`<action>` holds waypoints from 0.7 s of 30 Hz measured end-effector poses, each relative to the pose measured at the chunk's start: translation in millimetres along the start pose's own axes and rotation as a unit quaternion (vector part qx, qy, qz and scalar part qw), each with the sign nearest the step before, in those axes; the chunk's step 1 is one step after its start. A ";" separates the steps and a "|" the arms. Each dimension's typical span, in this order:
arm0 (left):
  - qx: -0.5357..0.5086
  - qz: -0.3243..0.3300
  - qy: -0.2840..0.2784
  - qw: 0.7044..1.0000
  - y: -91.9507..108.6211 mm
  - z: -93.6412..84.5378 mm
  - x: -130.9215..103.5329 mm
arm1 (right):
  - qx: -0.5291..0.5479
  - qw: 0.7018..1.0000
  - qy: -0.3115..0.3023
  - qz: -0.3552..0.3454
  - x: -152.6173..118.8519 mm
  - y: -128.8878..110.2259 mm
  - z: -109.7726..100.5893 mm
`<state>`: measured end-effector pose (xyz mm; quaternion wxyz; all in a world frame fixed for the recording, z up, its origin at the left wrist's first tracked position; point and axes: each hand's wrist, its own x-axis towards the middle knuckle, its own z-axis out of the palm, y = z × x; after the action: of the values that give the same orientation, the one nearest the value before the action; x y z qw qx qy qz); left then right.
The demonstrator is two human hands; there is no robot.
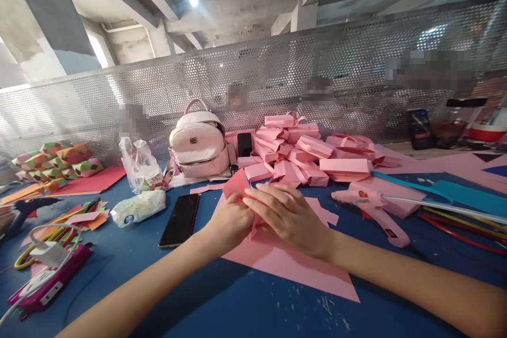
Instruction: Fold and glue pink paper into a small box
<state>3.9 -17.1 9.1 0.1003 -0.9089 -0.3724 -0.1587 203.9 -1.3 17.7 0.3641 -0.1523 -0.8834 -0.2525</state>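
My left hand is closed with its fingers curled round a piece of folded pink paper, part of which sticks up above the knuckles. My right hand presses the same paper from the other side, its fingers long and laid over toward the left hand. Most of the folded piece is hidden behind the hands. Beneath them a flat pink paper sheet lies on the blue table. A heap of folded pink paper boxes stands just beyond. To the right lies a pink glue gun.
A black phone, a tissue pack and a pale backpack are left of centre. A purple power strip with cords sits at the near left. Cables lie right; a perforated metal screen stands behind.
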 end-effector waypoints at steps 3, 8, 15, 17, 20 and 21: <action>0.054 0.025 -0.004 0.998 2.9 1.0 0.1 | -0.050 0.997 -0.050 -0.016 11.2 1.9 -12.8; 0.129 0.050 0.011 0.990 13.4 -15.4 1.6 | -0.066 0.992 -0.110 0.003 20.8 13.9 -30.9; 0.179 0.070 0.083 0.978 22.6 -25.3 1.9 | -0.036 0.983 -0.170 0.052 18.3 5.5 -32.5; 0.169 0.089 0.101 0.976 23.5 -23.5 0.9 | 0.027 0.981 -0.176 0.083 17.8 4.4 -31.5; 0.152 0.134 0.124 0.971 23.3 -22.2 -1.3 | 0.145 0.961 -0.198 0.126 16.5 10.4 -27.8; 0.150 0.145 0.129 0.969 22.6 -22.2 -2.1 | 0.191 0.949 -0.208 0.137 15.4 13.7 -25.0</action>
<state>13.8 -41.0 27.5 0.3048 -0.8995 -0.2398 -0.2009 213.6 -2.6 48.5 0.2258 -0.2483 -0.9419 0.0108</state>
